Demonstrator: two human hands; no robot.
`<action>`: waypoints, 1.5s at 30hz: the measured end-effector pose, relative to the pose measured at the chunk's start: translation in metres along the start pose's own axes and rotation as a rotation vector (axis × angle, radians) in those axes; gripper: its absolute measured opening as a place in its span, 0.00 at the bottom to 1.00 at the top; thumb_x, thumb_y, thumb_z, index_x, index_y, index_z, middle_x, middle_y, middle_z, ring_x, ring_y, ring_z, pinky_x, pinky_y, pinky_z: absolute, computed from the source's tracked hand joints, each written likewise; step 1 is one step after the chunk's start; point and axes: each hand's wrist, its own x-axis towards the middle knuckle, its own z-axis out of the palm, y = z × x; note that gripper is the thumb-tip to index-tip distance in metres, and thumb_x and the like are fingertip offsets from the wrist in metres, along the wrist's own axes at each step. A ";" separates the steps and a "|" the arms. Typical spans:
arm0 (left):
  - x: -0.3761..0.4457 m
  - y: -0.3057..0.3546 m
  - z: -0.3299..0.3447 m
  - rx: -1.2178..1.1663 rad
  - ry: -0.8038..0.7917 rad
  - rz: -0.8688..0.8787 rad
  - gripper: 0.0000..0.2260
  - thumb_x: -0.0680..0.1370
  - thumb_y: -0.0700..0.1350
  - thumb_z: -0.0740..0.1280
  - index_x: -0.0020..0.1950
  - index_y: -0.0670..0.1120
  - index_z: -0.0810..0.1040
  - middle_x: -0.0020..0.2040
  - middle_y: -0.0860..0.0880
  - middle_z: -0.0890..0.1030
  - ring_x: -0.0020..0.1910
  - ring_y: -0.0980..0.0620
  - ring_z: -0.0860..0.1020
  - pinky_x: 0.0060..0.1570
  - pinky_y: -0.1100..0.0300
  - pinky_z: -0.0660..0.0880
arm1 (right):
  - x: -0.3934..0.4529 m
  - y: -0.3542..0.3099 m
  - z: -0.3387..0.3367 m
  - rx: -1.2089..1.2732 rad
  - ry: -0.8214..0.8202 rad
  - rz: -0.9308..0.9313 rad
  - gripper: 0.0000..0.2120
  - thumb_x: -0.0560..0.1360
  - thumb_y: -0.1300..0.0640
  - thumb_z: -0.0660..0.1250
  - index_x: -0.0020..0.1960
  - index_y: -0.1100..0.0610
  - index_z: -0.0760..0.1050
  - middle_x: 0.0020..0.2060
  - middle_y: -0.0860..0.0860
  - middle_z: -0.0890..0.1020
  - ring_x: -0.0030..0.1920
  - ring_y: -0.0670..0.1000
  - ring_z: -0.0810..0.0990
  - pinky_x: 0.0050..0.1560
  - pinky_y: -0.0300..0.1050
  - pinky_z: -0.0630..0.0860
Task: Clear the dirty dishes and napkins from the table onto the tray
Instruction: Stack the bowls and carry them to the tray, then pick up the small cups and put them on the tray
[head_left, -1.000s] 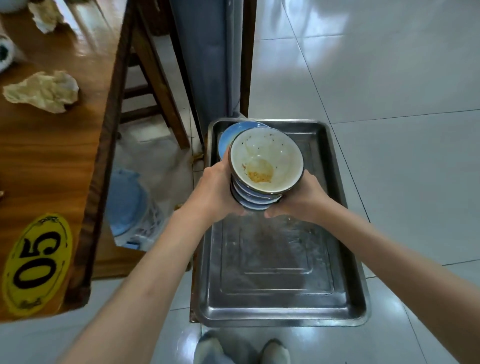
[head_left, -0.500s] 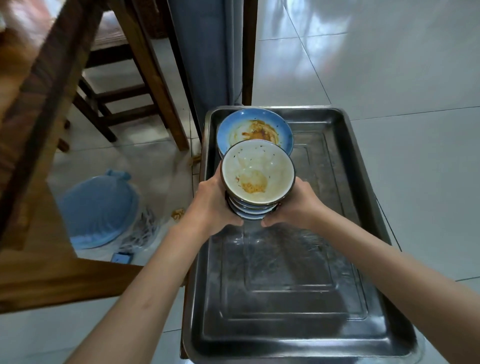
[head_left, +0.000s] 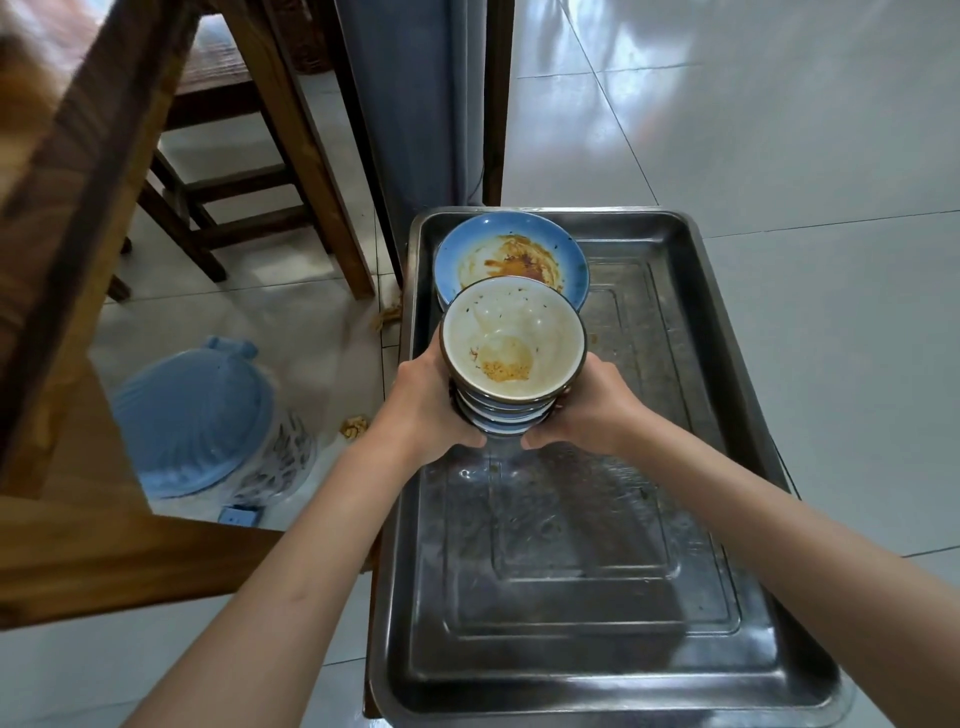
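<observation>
Over the tray (head_left: 727, 332), both hands (head_left: 511, 410) clasped round stacked bowls (head_left: 511, 358), fingertips hidden.

From where I stand, nothing readable shows: no lettering, number or brand on the rectangular steel tray (head_left: 737, 545), nor on anything around it.

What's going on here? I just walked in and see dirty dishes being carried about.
A person is clearing a table. Both hands, left hand and right hand, grip a stack of dirty bowls from either side, holding it over a metal tray. A sauce-stained blue bowl already sits at the tray's far left corner. The rest of the tray is bare.
</observation>
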 end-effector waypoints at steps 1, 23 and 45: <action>0.000 0.000 0.000 0.008 0.001 0.001 0.49 0.53 0.33 0.80 0.71 0.48 0.66 0.42 0.68 0.71 0.46 0.61 0.72 0.33 0.84 0.65 | 0.000 0.000 0.000 0.005 0.000 0.006 0.38 0.49 0.60 0.82 0.57 0.49 0.74 0.42 0.39 0.76 0.48 0.44 0.75 0.44 0.36 0.68; -0.026 0.042 -0.018 0.105 -0.027 -0.100 0.49 0.60 0.35 0.78 0.75 0.52 0.57 0.61 0.47 0.76 0.58 0.45 0.76 0.57 0.47 0.75 | -0.029 -0.022 -0.017 0.108 0.001 0.072 0.55 0.57 0.64 0.79 0.75 0.47 0.51 0.63 0.50 0.75 0.57 0.51 0.77 0.56 0.55 0.77; -0.130 0.207 -0.126 0.238 0.146 -0.194 0.47 0.67 0.41 0.77 0.76 0.54 0.51 0.70 0.47 0.69 0.70 0.48 0.67 0.66 0.52 0.66 | -0.139 -0.176 -0.130 -0.136 -0.053 -0.068 0.52 0.64 0.55 0.78 0.75 0.45 0.46 0.66 0.49 0.71 0.64 0.51 0.71 0.61 0.49 0.71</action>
